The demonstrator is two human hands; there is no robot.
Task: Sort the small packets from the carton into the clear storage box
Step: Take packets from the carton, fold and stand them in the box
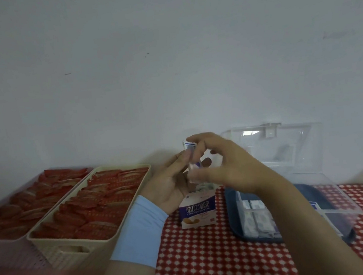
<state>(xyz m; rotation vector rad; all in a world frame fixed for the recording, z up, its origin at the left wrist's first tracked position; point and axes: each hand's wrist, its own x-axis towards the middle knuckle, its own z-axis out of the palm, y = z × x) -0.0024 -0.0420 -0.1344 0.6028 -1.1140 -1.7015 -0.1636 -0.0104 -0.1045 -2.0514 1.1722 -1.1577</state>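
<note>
Both hands grip: left hand (170, 182) cups a stack of packets (191, 156) just above the carton (196, 213), and right hand (232, 165) pinches its top edge. Left of the carton, a cream basket (74, 243) of red sachets (105, 199), not ours. The carton's mouth is open and blurred, so we can't count what's left. Right of the carton, the clear storage box (336, 211), lid up, has sorted packets (256, 217) in the compartments nearest the carton. We judge it partway done, with the held stack still to file.
</note>
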